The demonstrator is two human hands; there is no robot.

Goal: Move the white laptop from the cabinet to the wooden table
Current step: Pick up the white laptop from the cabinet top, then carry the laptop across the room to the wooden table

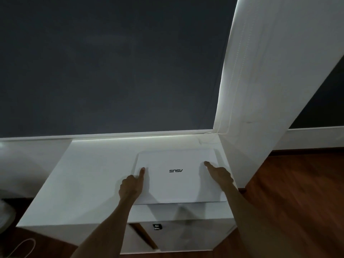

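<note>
My left hand (pixel 131 186) and right hand (pixel 219 174) rest on the closed white laptop (pixel 178 183), index fingers extended. It lies flat on the white cabinet (pixel 83 183).

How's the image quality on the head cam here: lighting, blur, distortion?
Head view: dim room, bright light strip under the dark blind; white laptop low-contrast on the white cabinet; wide-angle bends the wall edges; left hand and right hand slightly soft.

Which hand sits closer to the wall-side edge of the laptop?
The right hand: its fingertip reaches farther up the white laptop lid, toward the wall, than the left hand, which sits nearer the front-left edge.
</note>
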